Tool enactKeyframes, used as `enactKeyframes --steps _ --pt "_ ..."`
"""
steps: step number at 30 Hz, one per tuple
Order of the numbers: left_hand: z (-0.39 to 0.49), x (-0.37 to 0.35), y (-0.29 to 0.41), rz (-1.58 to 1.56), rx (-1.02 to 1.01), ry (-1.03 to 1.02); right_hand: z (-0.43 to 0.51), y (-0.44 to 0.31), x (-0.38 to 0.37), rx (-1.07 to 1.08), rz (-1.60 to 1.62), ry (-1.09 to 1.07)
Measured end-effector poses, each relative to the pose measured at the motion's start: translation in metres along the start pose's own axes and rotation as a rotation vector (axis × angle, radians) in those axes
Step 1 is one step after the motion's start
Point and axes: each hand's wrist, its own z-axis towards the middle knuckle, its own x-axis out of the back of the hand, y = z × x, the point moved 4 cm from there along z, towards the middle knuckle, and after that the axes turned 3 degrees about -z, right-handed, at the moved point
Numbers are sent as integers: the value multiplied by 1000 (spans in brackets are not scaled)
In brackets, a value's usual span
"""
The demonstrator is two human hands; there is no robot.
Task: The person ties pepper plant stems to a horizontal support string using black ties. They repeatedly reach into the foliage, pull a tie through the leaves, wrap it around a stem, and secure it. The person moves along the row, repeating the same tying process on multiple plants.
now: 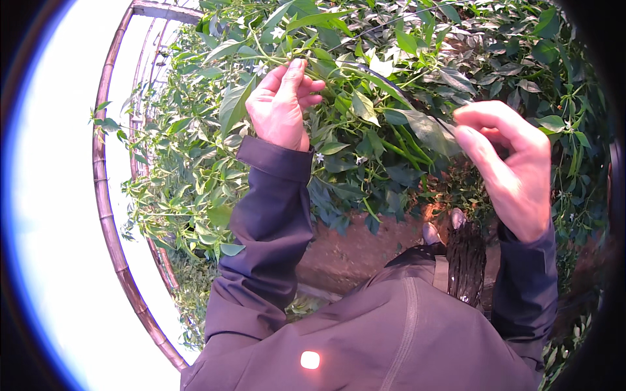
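My left hand [281, 107] is raised among pepper plants, thumb and forefinger pinched together on a thin green stem [279, 59]. A dark, thin tie strip [380, 77] curves from near those fingertips down to my right hand [518, 166]. The thumb and forefinger of that right hand are closed on the strip's lower end. Whether the left fingers also grip the strip is hard to see. Between my hands hang slender green chili peppers [408, 146] under broad leaves. Small white flowers [260, 68] show beside the left fingers.
Another thin line [371, 30] crosses the foliage above. A bundle of dark strips [466, 264] hangs at my waist. Bamboo poles [101, 171] form a frame on the left. Bare brown soil [342, 249] and my shoes [431, 233] lie below the plants.
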Motion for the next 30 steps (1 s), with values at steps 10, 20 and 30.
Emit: enactKeyframes --steps 10,20,30 --pt "-1 -1 0 32 -2 -37 115 29 -94 40 65 -515" --pt "2 -5 3 39 21 -83 91 -13 -92 -7 349 -355" --pt "18 -12 20 306 115 -223 28 14 -190 49 26 -180"
